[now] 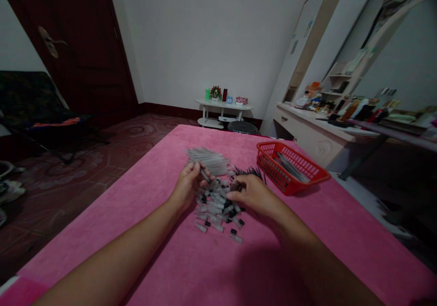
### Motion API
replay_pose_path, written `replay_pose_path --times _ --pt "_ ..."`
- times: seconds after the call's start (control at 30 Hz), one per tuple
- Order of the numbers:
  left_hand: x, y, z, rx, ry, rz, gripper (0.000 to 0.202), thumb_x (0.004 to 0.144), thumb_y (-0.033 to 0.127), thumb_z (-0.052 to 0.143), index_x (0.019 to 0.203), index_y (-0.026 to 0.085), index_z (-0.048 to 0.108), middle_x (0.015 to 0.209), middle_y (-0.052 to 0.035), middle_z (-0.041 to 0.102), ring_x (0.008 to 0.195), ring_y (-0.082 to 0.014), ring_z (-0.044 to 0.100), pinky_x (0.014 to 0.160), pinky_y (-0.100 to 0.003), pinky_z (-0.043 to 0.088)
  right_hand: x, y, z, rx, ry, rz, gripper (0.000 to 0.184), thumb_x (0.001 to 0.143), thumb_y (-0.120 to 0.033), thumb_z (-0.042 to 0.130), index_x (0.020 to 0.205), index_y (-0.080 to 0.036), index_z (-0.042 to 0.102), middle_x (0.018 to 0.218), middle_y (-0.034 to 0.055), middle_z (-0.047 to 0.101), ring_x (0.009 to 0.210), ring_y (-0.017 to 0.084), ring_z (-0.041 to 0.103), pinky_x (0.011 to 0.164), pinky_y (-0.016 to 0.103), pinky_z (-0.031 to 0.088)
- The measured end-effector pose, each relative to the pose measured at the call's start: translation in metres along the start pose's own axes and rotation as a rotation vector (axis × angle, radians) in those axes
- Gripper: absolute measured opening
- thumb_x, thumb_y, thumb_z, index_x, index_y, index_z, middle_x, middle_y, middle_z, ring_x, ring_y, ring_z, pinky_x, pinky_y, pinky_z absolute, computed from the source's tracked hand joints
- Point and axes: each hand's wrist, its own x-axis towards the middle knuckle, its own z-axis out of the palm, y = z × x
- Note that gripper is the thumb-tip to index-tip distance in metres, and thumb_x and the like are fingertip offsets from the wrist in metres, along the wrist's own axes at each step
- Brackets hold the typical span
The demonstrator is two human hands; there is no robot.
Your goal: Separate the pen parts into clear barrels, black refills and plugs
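My left hand (191, 178) is closed, with a dark slim tube (205, 175) between thumb and fingers. Over the right side of a pile of small clear caps (215, 206), my right hand (251, 191) has its fingers curled in a pinch; what they hold, if anything, I cannot make out. Short black pieces (234, 231) lie scattered among the caps. Beyond my left hand is a heap of long clear tubes (211, 159), which look like pen barrels. Thin black sticks (251, 171) lie in a bunch behind my right hand.
A red plastic basket (290, 187) stands to the right, with long slim grey items (290, 165) inside. Everything rests on a pink cloth-covered table (143, 256). Past its far edge are a round black stool (242, 127) and a low white stand (221, 105). A cluttered dresser (317, 124) is at right.
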Motion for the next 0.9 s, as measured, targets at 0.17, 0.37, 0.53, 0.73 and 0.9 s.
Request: replay_pose_path --times 0.17,0.37,0.53,0.73,0.9 --pt "0.002 0.001 -0.005 0.124 -0.006 0.042 0.036 0.079 0.047 0.06 0.086 0.012 0.062 0.05 0.0075 0.038 0.038 -0.0019 0.028 0.036 -0.015 0.02 -0.006 -0.001 -0.01 -0.472 0.053 0.03 0.021 0.054 -0.029 0.078 0.062 -0.02 0.061 0.057 -0.0016 0.059 0.052 0.012 0.049 0.046 0.023 0.024" --pt "0.001 0.0 -0.007 0.389 0.003 0.097 0.04 0.074 0.046 0.066 0.091 0.011 0.071 0.047 0.0051 0.043 0.041 -0.0055 0.034 0.04 -0.019 0.023 -0.007 0.0 -0.004 -0.522 0.049 0.037 0.021 0.049 -0.014 0.075 0.064 -0.02 0.062 0.059 -0.0012 0.059 0.053 0.012 0.048 0.049 0.024 0.023" --pt "-0.002 -0.001 -0.004 0.572 -0.027 0.163 0.027 0.072 0.039 0.069 0.082 0.015 0.075 0.077 -0.0043 0.069 0.073 -0.0178 0.06 0.063 -0.024 0.044 0.0 -0.001 -0.015 -0.275 0.086 0.002 0.008 0.064 -0.011 0.057 0.065 -0.017 0.063 0.062 0.0021 0.062 0.056 0.014 0.053 0.052 0.023 0.032" --pt "-0.004 -0.002 -0.003 0.712 -0.124 0.161 0.025 0.076 0.037 0.065 0.082 0.015 0.075 0.079 -0.0049 0.072 0.074 -0.0195 0.062 0.066 -0.025 0.046 0.006 -0.002 -0.024 0.15 0.218 -0.042 0.009 0.072 -0.023 0.054 0.078 -0.016 0.057 0.069 0.0018 0.063 0.065 0.015 0.059 0.061 0.026 0.044" --pt "-0.005 -0.002 -0.001 0.716 -0.142 0.143 0.026 0.076 0.037 0.064 0.084 0.015 0.075 0.08 -0.0055 0.072 0.075 -0.0203 0.062 0.065 -0.025 0.047 0.004 -0.002 -0.031 0.073 0.229 -0.14 0.013 0.068 -0.021 0.061 0.08 -0.016 0.063 0.074 0.0017 0.063 0.069 0.015 0.058 0.065 0.027 0.044"
